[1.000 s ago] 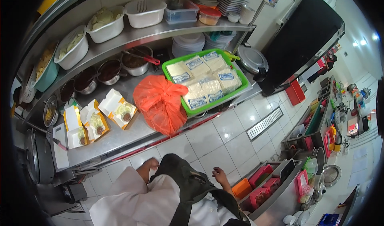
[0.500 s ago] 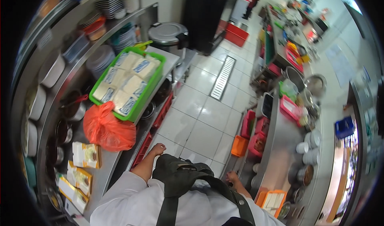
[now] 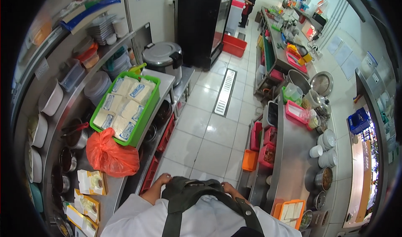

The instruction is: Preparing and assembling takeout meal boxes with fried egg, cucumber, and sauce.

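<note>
My left hand (image 3: 164, 179) hangs beside the dark green apron (image 3: 190, 191), its fingers loosely curled with nothing seen in them. On the apron's other side is my right hand (image 3: 227, 187), small in view, its fingers mostly hidden. Nearest my left hand stands the left steel counter, with an orange-red plastic bag (image 3: 112, 155), tied and bulging, at its edge. Behind the bag sits a green crate (image 3: 135, 141) filled with several white packs with blue print. Closer to me lie several yellow-and-white cartons (image 3: 93, 182).
A tiled aisle with a drain grate (image 3: 225, 92) runs ahead between two counters. A lidded steel pot (image 3: 161, 54) stands past the green crate. The right counter (image 3: 289, 153) bears bowls, pots and an orange tray (image 3: 276, 209). A person (image 3: 247, 8) stands far off.
My view has tilted up and shifted, showing more of the far end. My right hand has come in closer to the apron; my left hand stays beside it.
</note>
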Demonstrator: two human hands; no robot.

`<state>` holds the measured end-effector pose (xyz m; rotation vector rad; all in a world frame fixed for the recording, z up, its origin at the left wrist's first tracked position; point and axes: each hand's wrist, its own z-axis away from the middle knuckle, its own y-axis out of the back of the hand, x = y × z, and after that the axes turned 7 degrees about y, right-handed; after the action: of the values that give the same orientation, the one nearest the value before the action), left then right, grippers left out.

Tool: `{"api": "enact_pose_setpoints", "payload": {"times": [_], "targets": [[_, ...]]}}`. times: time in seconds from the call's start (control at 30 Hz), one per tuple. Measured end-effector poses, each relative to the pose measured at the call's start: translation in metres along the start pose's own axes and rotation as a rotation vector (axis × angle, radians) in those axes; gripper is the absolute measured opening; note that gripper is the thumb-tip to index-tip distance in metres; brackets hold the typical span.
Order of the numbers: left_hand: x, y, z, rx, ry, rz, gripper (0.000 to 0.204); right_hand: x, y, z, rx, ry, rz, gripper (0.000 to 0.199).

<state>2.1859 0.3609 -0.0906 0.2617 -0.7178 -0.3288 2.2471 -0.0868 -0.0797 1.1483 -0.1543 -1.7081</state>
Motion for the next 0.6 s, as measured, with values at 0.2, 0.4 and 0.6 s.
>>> {"api": "enact_pose_setpoints", "payload": {"times": [0.2, 0.4, 0.6], "targets": [[-0.057, 0.009, 0.03, 0.001, 0.072, 0.048, 0.024, -0.017, 0.027, -0.02, -0.105, -0.115, -0.241, 0.04], [-0.046, 0.003, 0.064, 0.076, 0.12, 0.052, 0.028, -0.013, 0.043, -0.041, -0.084, -0.148, -0.177, 0.037], [-0.023, -0.001, 0.072, 0.064, 0.171, 0.081, 0.032, -0.014, 0.025, -0.051, -0.09, -0.087, -0.179, 0.04]]}}
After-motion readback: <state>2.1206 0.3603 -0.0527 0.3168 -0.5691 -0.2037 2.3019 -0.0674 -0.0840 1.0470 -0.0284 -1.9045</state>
